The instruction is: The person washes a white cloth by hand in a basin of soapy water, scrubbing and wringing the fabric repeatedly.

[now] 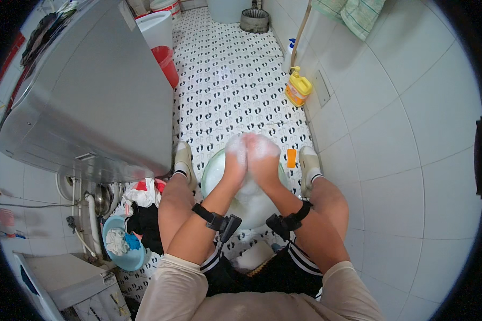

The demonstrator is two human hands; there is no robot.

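Observation:
My left hand (236, 154) and my right hand (262, 154) are pressed side by side, coated in white suds, over the far part of a pale green basin (207, 170). Foam (253, 208) fills the basin between my feet. Suds and the angle hide my fingers, and whether anything is between them cannot be made out. An orange bar (291, 158), perhaps soap, lies on the floor just right of the basin. Each forearm bears a black strap with a small black device.
A grey appliance (104, 96) stands at the left, with clothes (144, 224) on the floor below it beside a blue basin (134, 261). A yellow pump bottle (298, 89) stands by the tiled right wall (385, 140). Farther off are a red bucket (168, 66) and a grey round container (254, 22).

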